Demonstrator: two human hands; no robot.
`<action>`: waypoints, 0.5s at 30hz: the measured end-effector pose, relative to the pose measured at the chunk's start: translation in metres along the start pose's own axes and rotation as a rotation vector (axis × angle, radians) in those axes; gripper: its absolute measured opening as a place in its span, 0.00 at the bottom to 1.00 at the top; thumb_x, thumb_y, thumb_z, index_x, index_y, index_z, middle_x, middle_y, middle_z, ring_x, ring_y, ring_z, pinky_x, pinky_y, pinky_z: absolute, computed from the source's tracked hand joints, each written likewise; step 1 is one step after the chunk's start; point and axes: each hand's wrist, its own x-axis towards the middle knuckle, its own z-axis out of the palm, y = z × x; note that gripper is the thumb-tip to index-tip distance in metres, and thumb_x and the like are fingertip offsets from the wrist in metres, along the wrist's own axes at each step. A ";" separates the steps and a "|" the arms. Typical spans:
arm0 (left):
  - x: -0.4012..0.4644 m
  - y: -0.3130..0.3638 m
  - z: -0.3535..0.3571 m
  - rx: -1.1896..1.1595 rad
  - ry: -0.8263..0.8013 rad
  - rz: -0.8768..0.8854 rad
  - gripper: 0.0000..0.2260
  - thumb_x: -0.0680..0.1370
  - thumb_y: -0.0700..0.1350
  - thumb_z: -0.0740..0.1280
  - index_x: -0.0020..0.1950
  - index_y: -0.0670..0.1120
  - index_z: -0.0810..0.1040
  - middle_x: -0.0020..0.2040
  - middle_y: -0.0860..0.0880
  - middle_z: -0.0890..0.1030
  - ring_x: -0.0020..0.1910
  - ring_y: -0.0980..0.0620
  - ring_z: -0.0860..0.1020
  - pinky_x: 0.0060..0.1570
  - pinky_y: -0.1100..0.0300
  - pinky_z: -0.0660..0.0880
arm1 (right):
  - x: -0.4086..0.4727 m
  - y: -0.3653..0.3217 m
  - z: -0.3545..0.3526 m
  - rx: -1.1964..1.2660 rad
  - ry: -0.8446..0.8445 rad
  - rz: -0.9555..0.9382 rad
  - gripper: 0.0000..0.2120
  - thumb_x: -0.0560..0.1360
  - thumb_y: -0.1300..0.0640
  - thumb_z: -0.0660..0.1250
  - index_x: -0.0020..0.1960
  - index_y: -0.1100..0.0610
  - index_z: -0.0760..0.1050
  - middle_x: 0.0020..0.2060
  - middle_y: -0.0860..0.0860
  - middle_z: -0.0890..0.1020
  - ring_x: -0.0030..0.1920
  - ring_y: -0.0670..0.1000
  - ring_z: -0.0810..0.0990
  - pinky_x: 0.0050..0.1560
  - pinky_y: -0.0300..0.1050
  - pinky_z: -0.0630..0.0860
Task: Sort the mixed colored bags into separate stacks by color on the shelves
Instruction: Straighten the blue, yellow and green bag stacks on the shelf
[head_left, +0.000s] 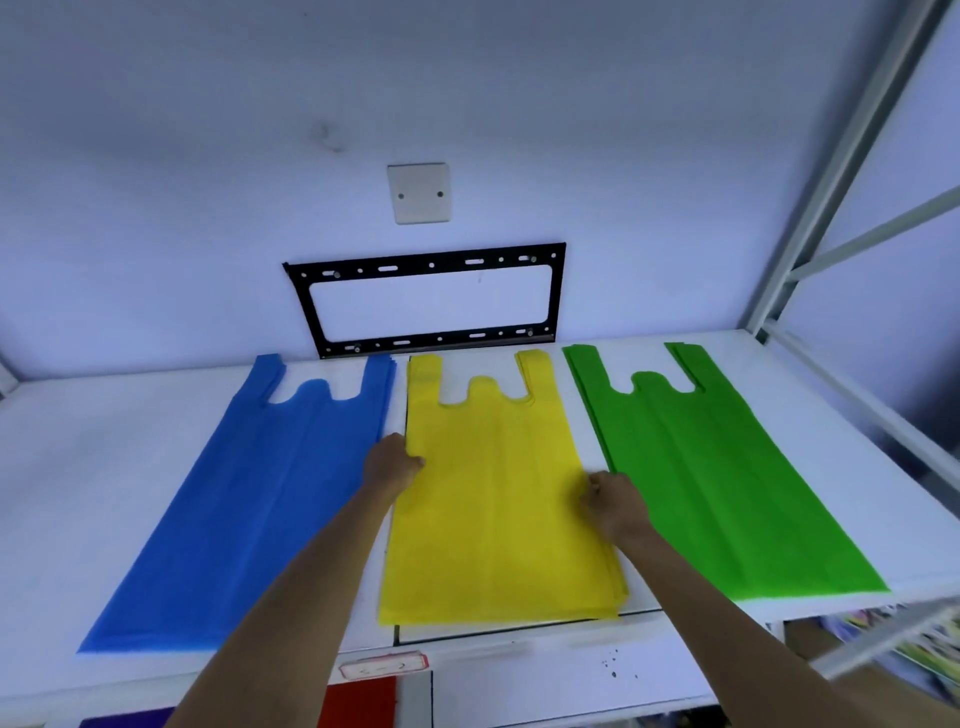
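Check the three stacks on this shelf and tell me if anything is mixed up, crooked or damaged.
Nothing stands out. The blue stack, yellow stack and green stack each show one color, lie flat and side by side, handles toward the wall. Both hands, left and right, rest on the yellow stack's edges.

Both forearms extended forward; left hand (392, 460) and right hand (613, 499) curled, knuckles up, level with each other.

two bare forearms, seemingly sleeveless, hands (395, 460) without gloves
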 end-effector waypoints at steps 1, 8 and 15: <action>-0.001 -0.001 0.000 -0.008 0.017 0.002 0.15 0.76 0.46 0.68 0.58 0.39 0.76 0.55 0.41 0.80 0.54 0.43 0.79 0.48 0.54 0.74 | 0.000 0.000 0.000 0.010 0.014 0.012 0.17 0.74 0.62 0.60 0.61 0.61 0.77 0.57 0.62 0.80 0.56 0.61 0.80 0.54 0.50 0.76; 0.001 0.000 0.006 -0.001 0.064 0.018 0.11 0.76 0.48 0.69 0.47 0.41 0.74 0.44 0.45 0.76 0.46 0.44 0.78 0.41 0.55 0.71 | -0.002 -0.006 -0.006 0.103 0.018 0.009 0.15 0.75 0.65 0.60 0.59 0.64 0.79 0.57 0.62 0.81 0.58 0.61 0.79 0.55 0.49 0.75; -0.004 0.009 0.002 0.140 0.037 -0.030 0.22 0.76 0.54 0.68 0.59 0.39 0.72 0.57 0.40 0.78 0.54 0.43 0.77 0.44 0.56 0.70 | 0.001 0.002 -0.023 0.094 -0.036 -0.037 0.17 0.77 0.63 0.59 0.63 0.66 0.76 0.63 0.62 0.77 0.65 0.59 0.75 0.61 0.47 0.71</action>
